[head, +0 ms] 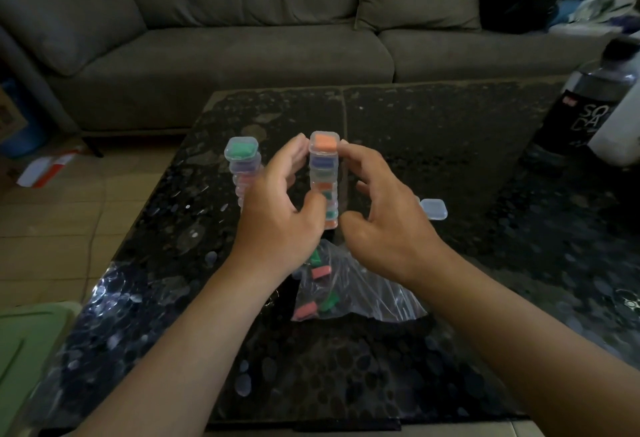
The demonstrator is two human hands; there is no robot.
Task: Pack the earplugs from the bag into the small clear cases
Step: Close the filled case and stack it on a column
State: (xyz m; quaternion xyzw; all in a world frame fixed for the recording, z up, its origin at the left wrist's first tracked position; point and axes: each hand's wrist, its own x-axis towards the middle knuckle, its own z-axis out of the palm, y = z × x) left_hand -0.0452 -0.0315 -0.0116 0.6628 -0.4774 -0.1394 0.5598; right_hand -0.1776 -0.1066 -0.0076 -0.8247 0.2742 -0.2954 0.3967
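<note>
A tall stack of small clear cases (324, 173), each holding a coloured earplug, stands on the dark table (433, 131); an orange one is on top. My left hand (277, 214) and my right hand (377, 218) cup the stack from both sides, fingertips touching the top case and thumbs low on the stack. A second stack (242, 166), topped with a green earplug, stands just left of my left hand. One clear case (434, 208) lies alone to the right. The clear plastic bag (349, 291) with pink and green earplugs lies near me, under my wrists.
A grey sofa (242, 38) with a cushion runs along the far side. A dark bottle (585, 104) stands at the table's right edge beside a white object (620, 131). A green lid (31, 343) sits at the lower left. A red and white box (48, 166) lies on the floor.
</note>
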